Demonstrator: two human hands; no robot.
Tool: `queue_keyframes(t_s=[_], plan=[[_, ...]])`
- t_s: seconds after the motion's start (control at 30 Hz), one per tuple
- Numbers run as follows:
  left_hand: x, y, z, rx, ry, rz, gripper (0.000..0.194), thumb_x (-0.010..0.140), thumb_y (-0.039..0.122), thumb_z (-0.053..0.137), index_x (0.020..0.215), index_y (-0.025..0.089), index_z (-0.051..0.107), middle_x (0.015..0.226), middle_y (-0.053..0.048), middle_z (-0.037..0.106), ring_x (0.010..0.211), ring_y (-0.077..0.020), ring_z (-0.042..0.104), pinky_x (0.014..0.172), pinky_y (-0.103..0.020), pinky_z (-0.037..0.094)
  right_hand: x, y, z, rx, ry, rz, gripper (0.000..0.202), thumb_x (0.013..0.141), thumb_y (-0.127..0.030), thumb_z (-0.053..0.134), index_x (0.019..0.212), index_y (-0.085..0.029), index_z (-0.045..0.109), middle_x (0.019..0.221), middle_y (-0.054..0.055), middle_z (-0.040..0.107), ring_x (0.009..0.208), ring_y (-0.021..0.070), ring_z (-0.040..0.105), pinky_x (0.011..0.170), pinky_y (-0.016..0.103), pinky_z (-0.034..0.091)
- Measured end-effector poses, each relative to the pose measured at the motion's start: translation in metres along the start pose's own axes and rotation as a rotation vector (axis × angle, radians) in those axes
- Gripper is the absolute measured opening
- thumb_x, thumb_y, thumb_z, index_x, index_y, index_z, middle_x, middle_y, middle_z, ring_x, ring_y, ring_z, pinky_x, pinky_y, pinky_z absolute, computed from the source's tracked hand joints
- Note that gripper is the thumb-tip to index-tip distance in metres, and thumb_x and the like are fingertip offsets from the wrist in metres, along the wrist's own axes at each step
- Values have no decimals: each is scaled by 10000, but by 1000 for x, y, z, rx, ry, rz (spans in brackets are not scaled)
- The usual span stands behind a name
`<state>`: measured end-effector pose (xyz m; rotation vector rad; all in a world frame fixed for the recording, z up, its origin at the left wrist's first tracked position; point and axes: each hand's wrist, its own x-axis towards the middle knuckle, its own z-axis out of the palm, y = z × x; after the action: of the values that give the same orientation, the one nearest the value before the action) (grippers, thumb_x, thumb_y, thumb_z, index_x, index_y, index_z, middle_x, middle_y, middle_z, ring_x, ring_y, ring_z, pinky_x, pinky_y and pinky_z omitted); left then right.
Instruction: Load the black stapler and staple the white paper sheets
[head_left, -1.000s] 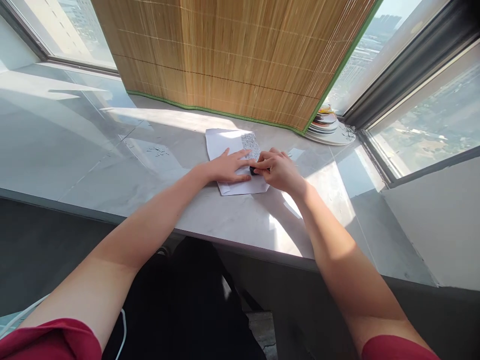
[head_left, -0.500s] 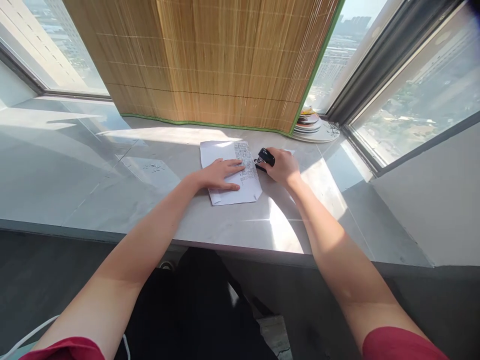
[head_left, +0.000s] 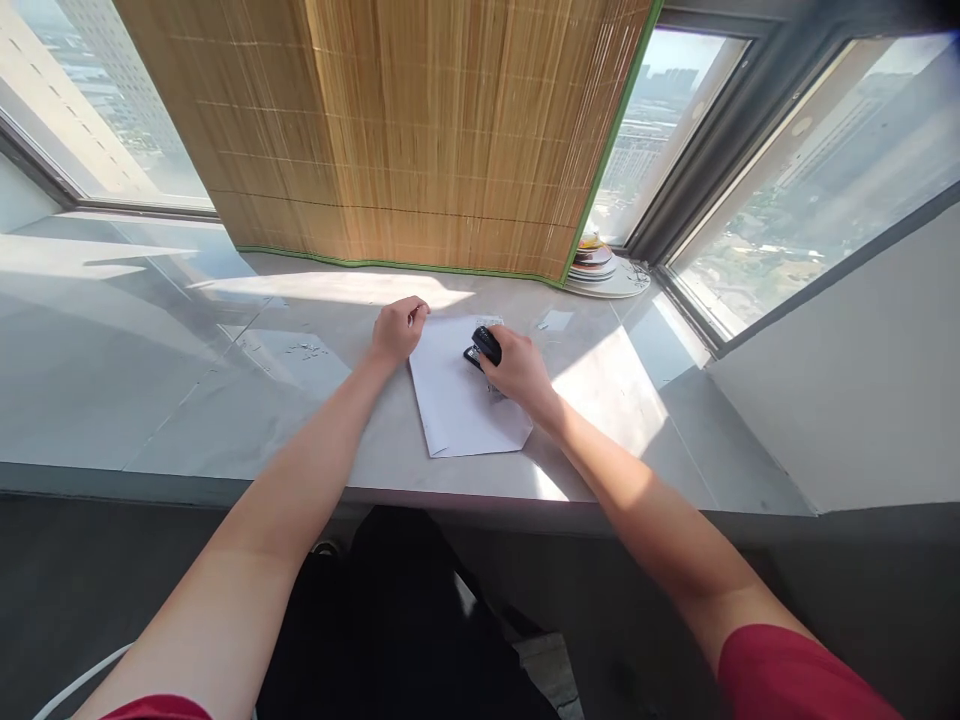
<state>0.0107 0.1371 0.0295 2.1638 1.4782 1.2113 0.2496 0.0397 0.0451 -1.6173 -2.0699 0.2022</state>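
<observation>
My right hand (head_left: 517,370) is wrapped round a small black stapler (head_left: 486,346), its nose pointing left over the sheets of white paper (head_left: 457,410). The paper lies flat on the counter near its front edge; handwriting on its right part is mostly hidden under the hand and stapler. At the paper's upper left corner is my left hand (head_left: 400,330), with its fingers curled closed. What those fingers hold, if anything, I cannot make out.
The pale tiled counter (head_left: 187,400) carries scattered staples (head_left: 306,350) on the left. A bamboo blind (head_left: 390,130) hangs behind. Stacked plates (head_left: 596,270) stand in the back right corner, beside the windows (head_left: 645,110).
My left hand has left its flat place on the paper for the upper left corner, fingers now curled. The stapler has moved left over the sheets. The paper lies nearer to me.
</observation>
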Motion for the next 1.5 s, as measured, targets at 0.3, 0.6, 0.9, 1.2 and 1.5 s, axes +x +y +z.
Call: queue_keyframes(t_s=[0.3, 0.6, 0.9, 1.2, 1.5], plan=[[-3, -4, -2, -48, 47, -54, 224, 941, 312, 541, 797, 222, 689, 625, -2, 549, 633, -184, 485, 658, -316, 358, -67, 10, -21, -80, 9, 254, 167, 932, -268, 591, 1098, -269, 575, 943, 113, 727, 793, 316, 677, 597, 378, 441], [-1, -9, 0, -101, 37, -27, 237, 955, 322, 524, 799, 219, 670, 652, -8, 570, 639, -180, 492, 667, -328, 367, -34, 99, -86, 152, 118, 43, 591, 1068, -690, 415, 1441, -285, 630, 1399, 160, 676, 1292, 330, 656, 991, 530, 614], [10, -9, -12, -530, 127, -204, 304, 945, 386, 560, 688, 247, 480, 564, 43, 304, 523, -137, 290, 537, -309, 285, 52, 100, 13, -223, -265, 221, 788, 1122, -590, 344, 1709, -66, 375, 1839, 238, 204, 1739, 363, 155, 1398, 607, 157], [8, -77, -107, -1245, 655, -4, 490, 1076, 422, 426, 736, 206, 147, 608, 42, 84, 519, -122, 114, 467, -294, 167, 107, -6, 74, -178, -368, -118, 717, 1171, -568, 294, 1753, -151, 321, 1864, 165, 115, 1748, 334, 110, 1387, 650, 114], [7, -82, -103, -1364, 656, -63, 521, 1005, 478, 508, 756, 215, 134, 636, 49, 48, 523, -112, 98, 455, -267, 167, 124, -71, 114, -61, -230, -302, 793, 1189, -568, 309, 1763, -44, 155, 1851, 190, 133, 1737, 348, 132, 1368, 650, 191]])
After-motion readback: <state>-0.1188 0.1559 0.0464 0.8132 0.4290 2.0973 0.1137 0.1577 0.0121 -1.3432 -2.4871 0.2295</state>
